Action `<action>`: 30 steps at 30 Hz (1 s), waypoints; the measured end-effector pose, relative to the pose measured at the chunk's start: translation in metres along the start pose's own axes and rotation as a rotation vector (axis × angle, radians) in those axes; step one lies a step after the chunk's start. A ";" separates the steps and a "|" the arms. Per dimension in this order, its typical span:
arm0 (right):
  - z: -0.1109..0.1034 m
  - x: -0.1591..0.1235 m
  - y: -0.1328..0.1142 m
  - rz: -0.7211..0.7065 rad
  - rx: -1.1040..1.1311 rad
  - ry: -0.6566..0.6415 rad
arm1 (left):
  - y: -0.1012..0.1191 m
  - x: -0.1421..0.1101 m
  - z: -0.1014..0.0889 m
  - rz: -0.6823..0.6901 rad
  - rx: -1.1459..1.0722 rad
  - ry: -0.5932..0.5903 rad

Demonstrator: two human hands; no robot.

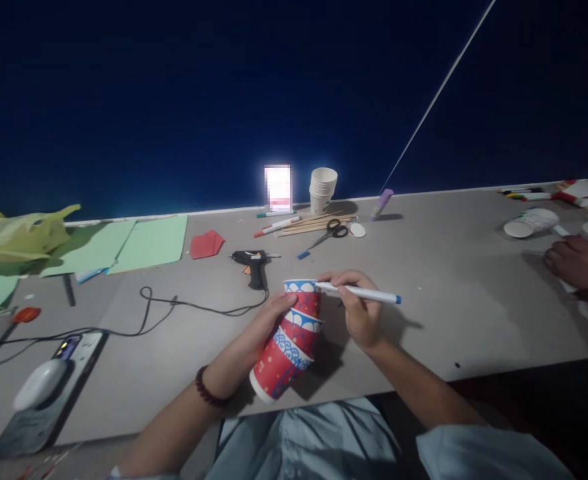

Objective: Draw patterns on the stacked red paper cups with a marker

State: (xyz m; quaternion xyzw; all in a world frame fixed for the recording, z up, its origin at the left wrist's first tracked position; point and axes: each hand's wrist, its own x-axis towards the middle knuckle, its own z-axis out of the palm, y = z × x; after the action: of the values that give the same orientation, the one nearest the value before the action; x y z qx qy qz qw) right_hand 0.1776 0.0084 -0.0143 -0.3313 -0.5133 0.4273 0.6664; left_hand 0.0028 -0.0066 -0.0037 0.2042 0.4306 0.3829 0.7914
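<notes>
My left hand [264,327] is wrapped round a tilted stack of three red and blue patterned paper cups [289,340], held just above the grey table's [449,293] near edge. My right hand [357,303] pinches a white marker pen with a blue end [361,293]. The pen's tip rests against the top cup's rim. A bead bracelet sits on my left wrist.
Behind the cups lie a black glue gun [252,263] with its cord, scissors [333,231], wooden sticks, markers, a stack of white cups [323,189] and a purple tube [382,203]. Green paper sheets [139,243] lie left. Another person's hand [577,263] rests at the right beside a tipped cup.
</notes>
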 end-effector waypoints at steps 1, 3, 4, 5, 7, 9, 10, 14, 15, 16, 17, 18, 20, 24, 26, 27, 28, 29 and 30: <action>0.000 0.000 0.000 0.004 -0.011 0.007 | 0.000 0.000 0.000 -0.002 -0.001 0.001; 0.000 0.000 0.001 0.012 -0.025 0.016 | 0.000 0.000 0.000 -0.007 -0.008 -0.005; 0.000 0.000 0.001 0.011 -0.026 0.014 | 0.000 0.000 0.000 -0.008 -0.011 -0.007; 0.000 0.000 0.001 0.007 -0.025 0.011 | 0.000 0.000 0.000 -0.008 -0.015 -0.005; 0.000 0.001 0.001 -0.006 -0.017 0.007 | 0.000 0.000 0.000 -0.006 -0.016 -0.003; 0.000 0.001 0.001 -0.015 -0.017 0.014 | 0.000 0.000 -0.001 -0.003 -0.012 -0.005; 0.001 0.001 0.001 -0.014 -0.019 0.023 | 0.000 0.000 -0.001 -0.004 -0.009 -0.009; 0.000 0.000 0.001 0.001 -0.020 0.030 | 0.001 -0.001 0.000 -0.007 0.008 -0.009; 0.000 0.000 0.001 -0.003 -0.009 0.022 | 0.001 -0.001 0.000 -0.003 0.012 -0.004; 0.000 0.000 0.001 -0.009 0.004 0.012 | 0.001 -0.001 0.000 0.001 0.015 0.001; 0.000 0.000 0.001 -0.016 0.016 0.003 | 0.001 -0.001 0.001 0.003 0.017 0.004; -0.001 0.000 0.001 -0.021 0.026 -0.003 | 0.001 -0.001 0.001 0.004 0.017 0.003; -0.001 0.000 0.002 -0.018 0.027 -0.002 | 0.002 -0.001 0.001 -0.003 0.012 -0.005; 0.000 0.000 0.003 0.005 0.017 0.028 | 0.003 -0.002 0.002 -0.024 0.006 -0.012; 0.000 0.000 0.003 -0.003 0.029 0.026 | 0.003 -0.003 0.002 -0.021 0.006 -0.012; 0.000 0.000 0.003 -0.008 0.037 0.019 | 0.003 -0.003 0.002 -0.018 0.004 -0.010; -0.001 0.000 0.003 -0.014 0.046 0.012 | 0.003 -0.003 0.002 -0.017 0.002 -0.008; -0.001 0.000 0.004 -0.018 0.054 0.006 | 0.002 -0.003 0.002 -0.017 0.000 -0.004; -0.002 0.001 0.004 -0.022 0.061 0.000 | 0.002 -0.003 0.002 -0.023 -0.001 -0.002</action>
State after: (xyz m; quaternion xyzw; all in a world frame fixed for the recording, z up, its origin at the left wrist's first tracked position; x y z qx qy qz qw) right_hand 0.1785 0.0104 -0.0176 -0.3052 -0.5037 0.4356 0.6807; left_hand 0.0021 -0.0075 0.0000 0.1993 0.4322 0.3738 0.7961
